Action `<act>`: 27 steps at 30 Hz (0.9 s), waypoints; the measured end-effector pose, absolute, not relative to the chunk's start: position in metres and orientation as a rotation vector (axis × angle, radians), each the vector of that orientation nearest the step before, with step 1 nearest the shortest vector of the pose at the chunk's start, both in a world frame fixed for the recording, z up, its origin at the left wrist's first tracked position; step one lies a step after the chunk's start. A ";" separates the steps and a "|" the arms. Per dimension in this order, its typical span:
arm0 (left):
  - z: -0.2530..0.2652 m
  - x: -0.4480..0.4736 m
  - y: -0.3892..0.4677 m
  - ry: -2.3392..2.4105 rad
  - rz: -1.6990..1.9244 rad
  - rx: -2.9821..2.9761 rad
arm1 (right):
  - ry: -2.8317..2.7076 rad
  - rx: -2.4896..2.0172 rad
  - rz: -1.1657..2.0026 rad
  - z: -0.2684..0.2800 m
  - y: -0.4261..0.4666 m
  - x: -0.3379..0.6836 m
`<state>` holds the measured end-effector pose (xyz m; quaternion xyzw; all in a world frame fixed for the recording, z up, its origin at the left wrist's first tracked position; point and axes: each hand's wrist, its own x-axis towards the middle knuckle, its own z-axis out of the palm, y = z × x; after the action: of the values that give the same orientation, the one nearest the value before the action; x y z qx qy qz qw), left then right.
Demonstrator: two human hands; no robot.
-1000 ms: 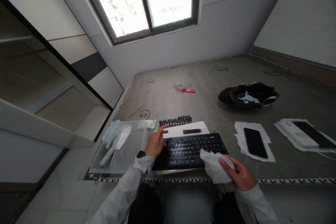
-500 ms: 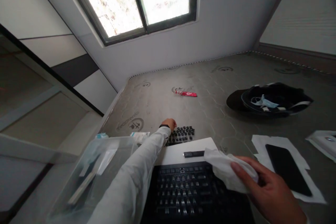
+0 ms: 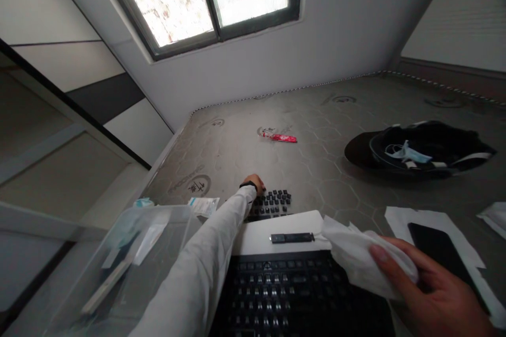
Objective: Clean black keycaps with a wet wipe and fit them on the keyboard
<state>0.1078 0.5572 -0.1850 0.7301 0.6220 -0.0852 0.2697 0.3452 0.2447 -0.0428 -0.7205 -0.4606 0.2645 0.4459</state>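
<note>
My right hand (image 3: 430, 279) grips a crumpled white wipe (image 3: 359, 253) between thumb and fingers, above the right side of a black keyboard (image 3: 269, 295). Many of the keyboard's switches stand bare, without keycaps. My left hand (image 3: 253, 182), in a dark wristband, reaches far forward to a group of loose black keycaps (image 3: 276, 200) laid out in rows. Its fingers curl at the keycaps' left edge; anything in them is hidden. A small black bar-shaped piece (image 3: 291, 238) lies on a white sheet or box lid (image 3: 253, 237) behind the keyboard.
A clear plastic bin (image 3: 158, 253) with tools stands at left, near a small white packet (image 3: 203, 206). At right are a phone (image 3: 443, 255) on white paper and a black cap (image 3: 419, 150) with a face mask. A red packaged item (image 3: 284, 138) lies further back.
My right hand and the wipe have shifted right, uncovering more of the black bar-shaped piece. My left hand stays by the keycaps. The whole view has turned slightly.
</note>
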 end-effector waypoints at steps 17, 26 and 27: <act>-0.007 0.028 0.343 1.479 0.681 1.992 | -1.126 -1.507 0.942 -0.010 0.243 0.250; -0.001 0.007 0.246 1.471 0.804 1.627 | -1.312 -1.265 1.198 -0.024 0.231 0.158; -0.004 0.005 0.244 1.485 0.808 1.598 | -1.313 -1.235 1.228 -0.025 0.231 0.151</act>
<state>0.0047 0.2445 -0.0036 0.6305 0.5861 0.3189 0.3965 0.1510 0.2307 -0.0252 -0.5023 -0.5339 0.4992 0.4621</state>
